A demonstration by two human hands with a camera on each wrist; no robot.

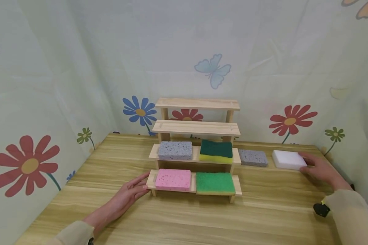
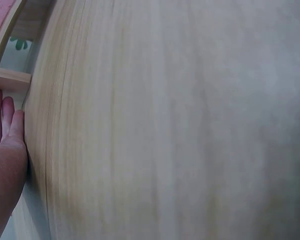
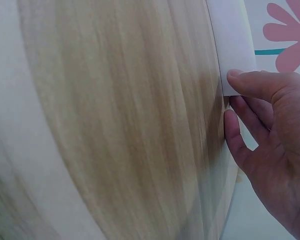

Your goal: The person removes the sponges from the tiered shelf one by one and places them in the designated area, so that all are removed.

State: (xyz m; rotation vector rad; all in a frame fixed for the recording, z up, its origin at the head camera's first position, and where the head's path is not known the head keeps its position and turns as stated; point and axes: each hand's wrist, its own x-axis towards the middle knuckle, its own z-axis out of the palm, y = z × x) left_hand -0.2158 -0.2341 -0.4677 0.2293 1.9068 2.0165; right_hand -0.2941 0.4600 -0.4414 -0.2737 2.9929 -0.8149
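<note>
On a stepped wooden rack, the lowest shelf bears a pink sponge and a green-topped sponge. The shelf above holds a speckled grey sponge and a dark green and yellow sponge. My left hand touches the left end of the lowest shelf with nearly straight fingers. Far to the right, a white sponge block lies on the table. My right hand pinches its right end, the thumb on one corner and the fingers at the other side.
Another grey sponge lies on the wood-grain table between the rack and the white block. The two upper shelves rise behind. A flowered curtain encloses the back and sides. A small black object shows beside the right sleeve.
</note>
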